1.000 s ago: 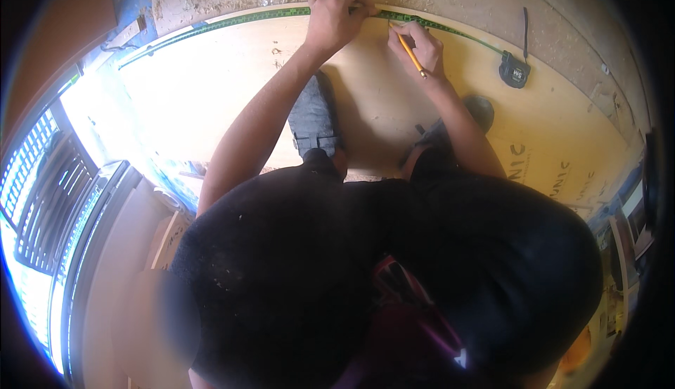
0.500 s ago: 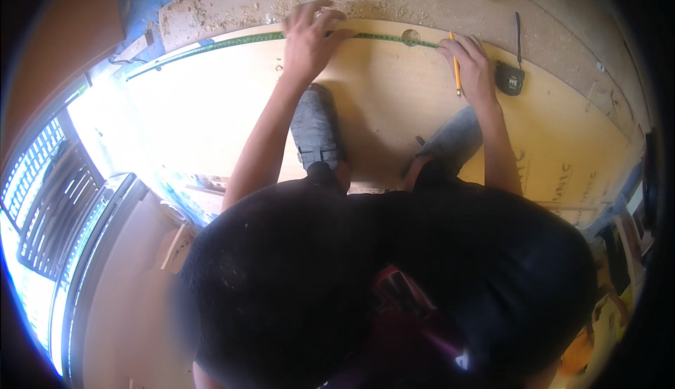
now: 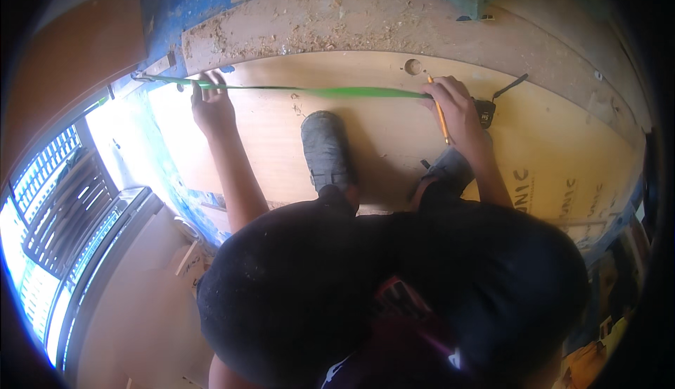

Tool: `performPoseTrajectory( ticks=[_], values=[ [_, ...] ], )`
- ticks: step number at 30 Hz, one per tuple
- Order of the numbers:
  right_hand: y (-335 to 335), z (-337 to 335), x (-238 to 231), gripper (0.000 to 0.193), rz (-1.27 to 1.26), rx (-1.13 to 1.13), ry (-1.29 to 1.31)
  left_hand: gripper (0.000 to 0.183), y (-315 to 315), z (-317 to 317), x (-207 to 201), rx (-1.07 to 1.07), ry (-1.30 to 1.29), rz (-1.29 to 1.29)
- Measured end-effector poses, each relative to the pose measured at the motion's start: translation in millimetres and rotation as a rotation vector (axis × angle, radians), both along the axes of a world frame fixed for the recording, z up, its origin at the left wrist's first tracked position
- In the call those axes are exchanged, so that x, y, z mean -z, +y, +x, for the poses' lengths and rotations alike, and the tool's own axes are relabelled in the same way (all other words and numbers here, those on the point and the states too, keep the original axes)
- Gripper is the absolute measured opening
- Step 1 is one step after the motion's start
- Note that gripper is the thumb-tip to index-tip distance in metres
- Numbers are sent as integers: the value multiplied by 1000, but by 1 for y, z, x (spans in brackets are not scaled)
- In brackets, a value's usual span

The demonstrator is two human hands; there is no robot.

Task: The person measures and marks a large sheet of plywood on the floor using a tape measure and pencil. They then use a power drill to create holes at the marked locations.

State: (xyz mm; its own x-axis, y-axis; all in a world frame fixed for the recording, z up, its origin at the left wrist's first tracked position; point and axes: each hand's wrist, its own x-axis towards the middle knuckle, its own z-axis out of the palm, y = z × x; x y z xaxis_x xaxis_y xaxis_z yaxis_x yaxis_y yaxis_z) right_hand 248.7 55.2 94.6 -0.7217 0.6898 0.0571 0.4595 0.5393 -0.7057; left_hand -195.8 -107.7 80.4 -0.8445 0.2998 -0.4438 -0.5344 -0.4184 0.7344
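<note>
A green tape measure blade (image 3: pixel 358 93) stretches across a pale plywood sheet (image 3: pixel 267 136), its middle smeared by motion. My left hand (image 3: pixel 215 111) is far out to the left, fingers curled about the blade near its hooked end. On the right, my right hand (image 3: pixel 458 111) holds a yellow-orange pencil (image 3: pixel 441 118) slanting down between its fingers. Those fingertips also touch the blade. The black tape measure case (image 3: pixel 485 112) sits just beyond this hand, partly covered by it, with a dark strap (image 3: pixel 510 85) reaching away.
My grey shoes (image 3: pixel 326 146) stand on the plywood. A round hole (image 3: pixel 413 67) lies near its far edge. Beyond is a board strewn with wood shavings (image 3: pixel 337 20). A brown panel (image 3: pixel 88 59) borders the far left, and a bright slatted opening (image 3: pixel 60 210) the left.
My left hand has moved left along the blade, toward its hooked end. The blade, flat before, is now blurred and pulled nearer to me. My right hand still has the pencil.
</note>
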Motion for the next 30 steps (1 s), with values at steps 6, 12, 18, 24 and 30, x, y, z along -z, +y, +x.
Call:
performPoseTrajectory(
  ticks=[6,12,18,24,30],
  values=[
    [-16,63,24,49,220,253,-423,30,-4,-25,-17,-111,-26,55],
    [-23,72,38,38,143,298,-227,15,-54,-63,-69,-47,-111,460],
    [-13,86,24,34,-84,343,-124,18,-35,-74,-134,-63,82,438],
    [-11,81,-10,27,-151,281,-32,9,-42,-136,-188,115,256,371],
    [-40,54,-30,34,-350,287,-95,43,37,-22,-173,264,520,87]
  ],
)
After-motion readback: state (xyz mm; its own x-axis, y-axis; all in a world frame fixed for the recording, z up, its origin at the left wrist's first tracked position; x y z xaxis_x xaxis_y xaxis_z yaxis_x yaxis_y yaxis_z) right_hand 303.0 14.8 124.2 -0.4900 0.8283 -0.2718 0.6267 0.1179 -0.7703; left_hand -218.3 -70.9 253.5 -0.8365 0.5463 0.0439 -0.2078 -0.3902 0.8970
